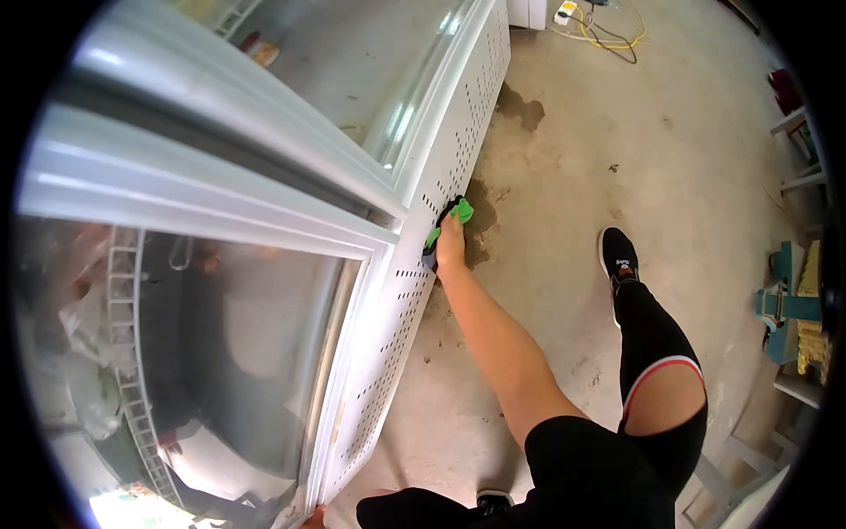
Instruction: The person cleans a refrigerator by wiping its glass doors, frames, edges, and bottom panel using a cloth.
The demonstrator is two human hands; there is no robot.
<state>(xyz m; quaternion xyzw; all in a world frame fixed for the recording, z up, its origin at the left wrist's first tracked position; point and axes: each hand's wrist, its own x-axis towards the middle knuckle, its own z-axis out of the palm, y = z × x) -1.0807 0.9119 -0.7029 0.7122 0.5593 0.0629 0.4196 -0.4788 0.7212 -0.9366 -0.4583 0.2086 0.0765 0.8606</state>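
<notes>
My right hand (451, 244) is closed on a green and black cloth (462, 212), which it presses against the white perforated panel (388, 344) low on a glass-door refrigerator. The cloth lies over part of the rows of small slots. Only a bit of my left hand (315, 517) shows at the bottom edge of the view, at the refrigerator's near lower corner; its fingers are mostly hidden. Two glass doors with white frames (220, 198) rise to the left, and a wire rack (132, 353) shows behind the nearer pane.
Wet patches (522, 108) darken the concrete floor (546, 194) along the panel's base. My shoe (619, 256) stands to the right. At the far end lie a white power strip (565, 12) and cables (621, 42). A teal metal object (784, 304) is at the right edge.
</notes>
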